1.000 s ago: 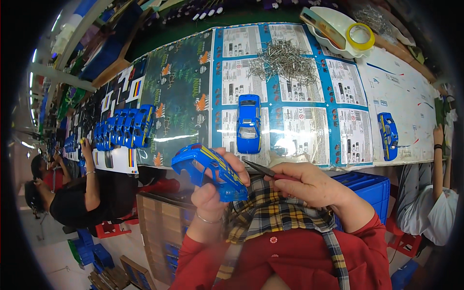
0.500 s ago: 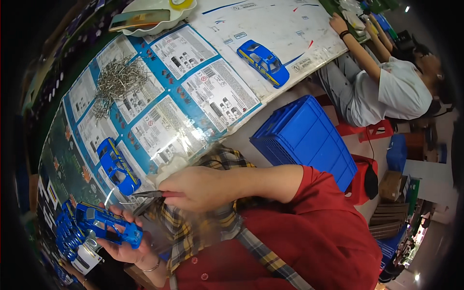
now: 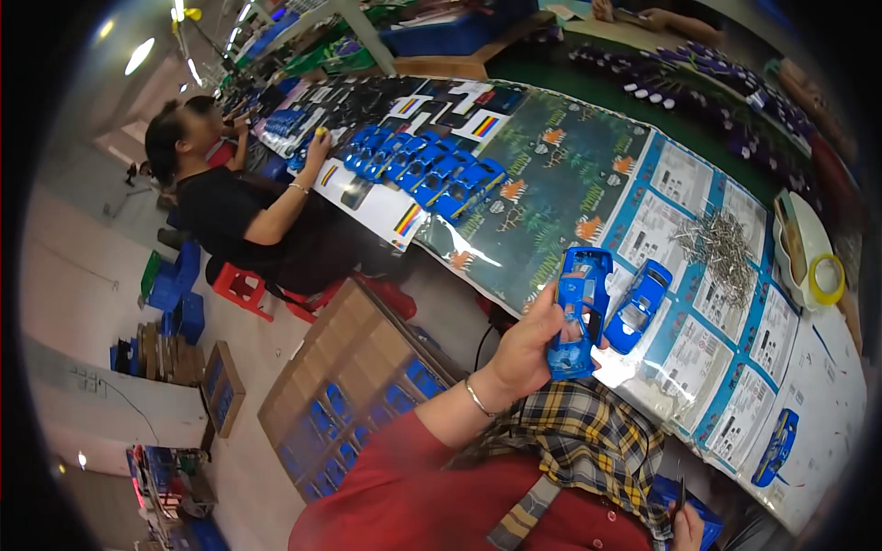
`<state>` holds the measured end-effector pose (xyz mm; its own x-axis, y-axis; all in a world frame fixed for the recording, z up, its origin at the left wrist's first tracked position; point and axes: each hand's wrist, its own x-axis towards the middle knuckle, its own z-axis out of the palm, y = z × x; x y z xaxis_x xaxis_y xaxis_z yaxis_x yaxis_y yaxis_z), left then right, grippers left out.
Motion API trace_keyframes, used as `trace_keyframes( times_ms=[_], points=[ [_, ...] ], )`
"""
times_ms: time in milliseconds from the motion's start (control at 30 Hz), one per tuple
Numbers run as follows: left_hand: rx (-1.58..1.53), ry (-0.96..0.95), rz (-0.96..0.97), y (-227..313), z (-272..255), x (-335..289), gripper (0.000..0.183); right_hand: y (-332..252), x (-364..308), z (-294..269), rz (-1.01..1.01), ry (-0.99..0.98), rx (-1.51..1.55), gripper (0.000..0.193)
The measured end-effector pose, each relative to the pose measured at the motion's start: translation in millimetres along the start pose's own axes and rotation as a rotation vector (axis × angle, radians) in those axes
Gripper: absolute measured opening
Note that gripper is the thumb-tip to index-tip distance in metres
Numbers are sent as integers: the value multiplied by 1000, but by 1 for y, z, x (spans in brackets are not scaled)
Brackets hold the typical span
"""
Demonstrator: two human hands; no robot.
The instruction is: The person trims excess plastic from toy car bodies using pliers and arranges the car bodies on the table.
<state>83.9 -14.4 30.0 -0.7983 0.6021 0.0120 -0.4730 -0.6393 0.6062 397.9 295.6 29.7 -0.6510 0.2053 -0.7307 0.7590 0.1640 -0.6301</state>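
Note:
My left hand (image 3: 528, 344) is closed round a blue toy car shell (image 3: 571, 347), held up over the front edge of the table. Openings in the shell let the fingers show through. Beside it on the table lies another blue toy car (image 3: 639, 306). Down at the lower right, my right hand (image 3: 687, 529) is closed on slim pliers (image 3: 681, 494), mostly seen as a dark tip; their handles are hidden. A heap of thin metal pins (image 3: 719, 254) rests on the printed sheets farther right.
Blue toy cars (image 3: 432, 170) stand in a row at the left, near a co-worker in black (image 3: 234, 207). A carton (image 3: 308, 367) of blue parts is on the floor. A white dish (image 3: 790, 243) with yellow tape (image 3: 826, 278) and one more blue car (image 3: 779, 447) are at right.
The view has swung left, bringing the co-worker and carton in. My right hand with the pliers has dropped away from the shell, which stays in my left hand.

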Motion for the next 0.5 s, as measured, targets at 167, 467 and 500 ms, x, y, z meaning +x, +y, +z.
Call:
trace_keyframes(
  times_ms=[167,467,500],
  points=[
    [-10,-10,35,2,6,7,67,43,-14,-18,-7,-18,-539,35],
    [-115,-28,88,-1,16,12,66,-117,14,29,-440,-17,-62,28],
    [-138,-34,97,-1,16,10,66,-126,19,34,-551,-54,-117,30]
  ],
)
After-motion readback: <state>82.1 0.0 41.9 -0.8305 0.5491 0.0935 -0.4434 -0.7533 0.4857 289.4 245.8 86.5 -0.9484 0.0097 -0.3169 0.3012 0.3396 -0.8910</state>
